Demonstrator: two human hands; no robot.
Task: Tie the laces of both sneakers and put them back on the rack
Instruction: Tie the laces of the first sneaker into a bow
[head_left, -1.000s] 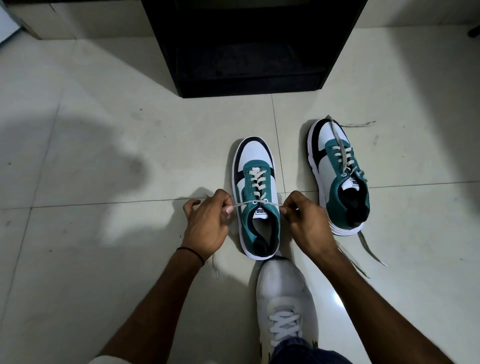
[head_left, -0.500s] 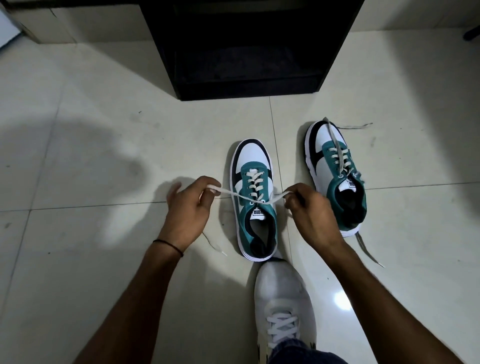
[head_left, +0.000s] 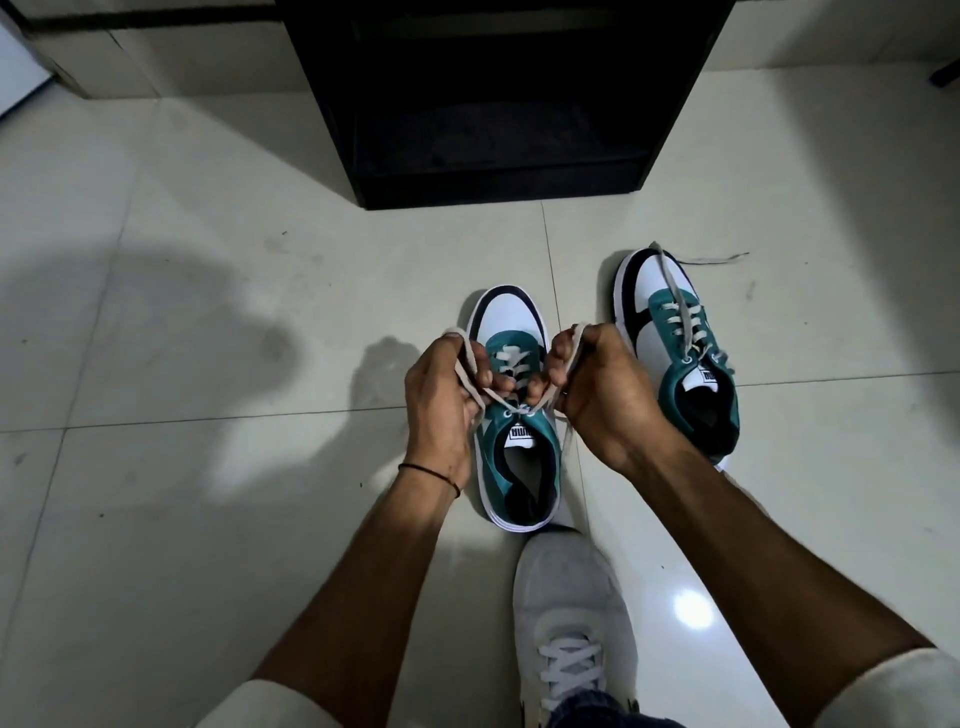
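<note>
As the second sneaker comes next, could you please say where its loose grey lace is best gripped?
Pinch the loose grey lace where it lies along the tongue of the untied teal and white sneaker, coming from above: there it rests raised and uncovered, while its tip trails flat on the tiled floor.

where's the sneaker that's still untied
In the head view, the untied sneaker sits on the floor at right, just beyond the right hand, in front of the black rack.

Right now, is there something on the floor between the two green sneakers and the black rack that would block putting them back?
Nothing visible does. The tiled floor between the left sneaker, the right sneaker and the black rack is bare; only a loose lace end trails beside the right sneaker's toe.
</note>
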